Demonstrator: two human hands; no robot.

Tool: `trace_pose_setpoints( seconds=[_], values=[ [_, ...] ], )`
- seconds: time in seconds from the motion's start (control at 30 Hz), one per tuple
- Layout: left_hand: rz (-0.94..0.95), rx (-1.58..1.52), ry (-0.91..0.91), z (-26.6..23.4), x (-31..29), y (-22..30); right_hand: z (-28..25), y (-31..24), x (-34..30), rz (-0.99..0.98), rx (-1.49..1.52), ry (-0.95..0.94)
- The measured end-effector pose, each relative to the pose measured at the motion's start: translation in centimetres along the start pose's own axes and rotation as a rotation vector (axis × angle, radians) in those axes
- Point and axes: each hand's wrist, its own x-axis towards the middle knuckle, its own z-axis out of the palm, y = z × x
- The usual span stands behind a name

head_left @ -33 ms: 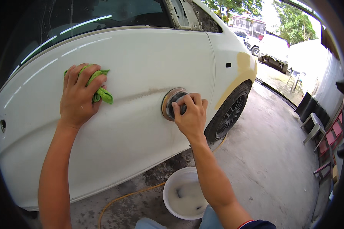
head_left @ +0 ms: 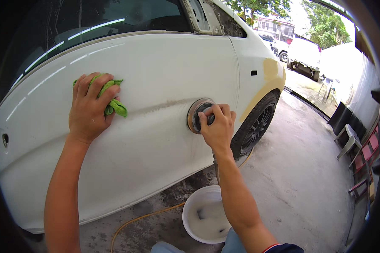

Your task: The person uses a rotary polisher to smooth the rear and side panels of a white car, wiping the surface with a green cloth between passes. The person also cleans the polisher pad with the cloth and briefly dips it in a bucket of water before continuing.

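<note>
My left hand (head_left: 90,107) is closed round a crumpled green cloth (head_left: 118,107) and rests on the upper part of a white car door (head_left: 126,181). Farther right, my right hand (head_left: 218,128) grips a round sander (head_left: 195,116), its disc lying against the door. A dark hose (head_left: 216,170) hangs down beside my right wrist. Between the two hands, a greyish smudged streak (head_left: 169,103) runs along the crease of the door up to the sander.
Below stands a white bucket (head_left: 185,220) of cloudy liquid with a dark piece in it. A yellow hose (head_left: 143,214) crosses the concrete floor (head_left: 291,177). Right of the door are a yellowish patch (head_left: 271,76) and a black wheel (head_left: 257,124). A grey stool (head_left: 348,141) stands far right.
The sander and my right hand have shifted slightly to the right along the door, uncovering more of the streak. My left hand stays at about the same spot with the cloth.
</note>
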Motion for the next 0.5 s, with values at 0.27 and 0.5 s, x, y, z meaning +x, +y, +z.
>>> trace_pose_setpoints(
  seconds=[0.27, 0.5],
  values=[
    [0.008, 0.045, -0.020, 0.2, 0.4, 0.5, 0.9, -3.7, -2.3, -0.187, 0.230, -0.052],
    [0.030, 0.070, -0.022, 0.3, 0.3, 0.5, 0.6, -1.5, -0.3, 0.014, 0.092, 0.072]
  ],
)
